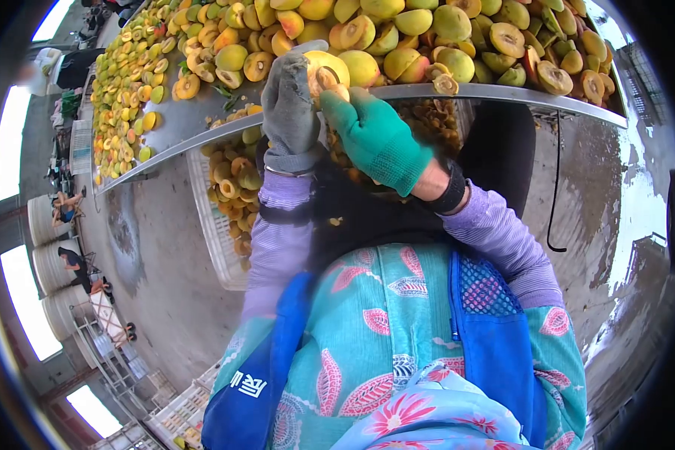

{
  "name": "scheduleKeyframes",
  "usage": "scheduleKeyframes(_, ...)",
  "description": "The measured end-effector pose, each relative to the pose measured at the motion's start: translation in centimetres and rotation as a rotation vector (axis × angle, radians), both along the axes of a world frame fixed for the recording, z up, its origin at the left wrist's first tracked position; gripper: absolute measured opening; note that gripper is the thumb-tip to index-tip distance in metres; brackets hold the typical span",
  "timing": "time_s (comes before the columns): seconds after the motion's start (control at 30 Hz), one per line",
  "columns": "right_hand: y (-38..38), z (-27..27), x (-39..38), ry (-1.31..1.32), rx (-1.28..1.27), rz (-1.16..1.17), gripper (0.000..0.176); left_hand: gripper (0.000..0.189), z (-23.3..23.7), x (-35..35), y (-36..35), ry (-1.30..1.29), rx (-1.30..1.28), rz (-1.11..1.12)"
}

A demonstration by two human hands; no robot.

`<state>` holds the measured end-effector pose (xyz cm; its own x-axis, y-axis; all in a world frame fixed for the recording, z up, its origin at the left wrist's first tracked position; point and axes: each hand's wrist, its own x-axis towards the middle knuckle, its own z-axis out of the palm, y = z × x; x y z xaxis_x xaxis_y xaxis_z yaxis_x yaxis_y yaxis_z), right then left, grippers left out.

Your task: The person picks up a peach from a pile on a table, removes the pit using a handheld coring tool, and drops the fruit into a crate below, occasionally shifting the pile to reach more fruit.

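Observation:
My left hand point(289, 109), in a grey glove, is closed around a cut yellow peach point(326, 69) at the near edge of the table. Its brown hollow or stone faces my right hand. My right hand point(379, 139), in a green glove, has its fingers bent together against the lower side of this peach. What those fingers grip, if anything, is hidden. Just beyond both hands lies a big heap of whole and halved peaches point(420, 45), yellow-green with red blush, several with stones showing.
A metal table point(191, 112) with a raised rim carries the fruit. Below it stand a white crate point(221, 247) of peach pieces and more pieces point(431, 124) between my legs. A dark hooked rod point(555, 187) hangs at right. People point(71, 259) sit far left near large pale tubs point(52, 270).

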<state>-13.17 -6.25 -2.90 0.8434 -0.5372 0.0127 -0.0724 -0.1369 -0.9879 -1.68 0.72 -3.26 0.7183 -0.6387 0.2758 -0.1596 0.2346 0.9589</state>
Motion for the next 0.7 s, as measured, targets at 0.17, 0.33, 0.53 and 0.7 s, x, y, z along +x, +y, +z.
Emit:
scheduleKeyframes(0.17,-0.1,-1.3,-0.6,-0.148,-0.315,0.020,0.040,0.038,0.4,-0.8,-0.3,-0.308,0.017,0.067)
scheduleKeyframes(0.33,-0.7,-0.7,-0.3,0.123,-0.052,0.064,0.042,0.031,-0.6,-0.6,-0.4,-0.225,-0.025,0.080)
scheduleKeyframes(0.53,-2.1,1.7,-1.0,0.177,0.425,0.321,0.046,0.026,-1.3,-0.8,-1.0,-0.121,-0.071,0.180)
scheduleKeyframes(0.7,1.2,-4.3,0.3,-0.106,-0.109,-0.079,0.045,0.021,-0.7,-0.9,-2.0,-0.246,0.084,0.346)
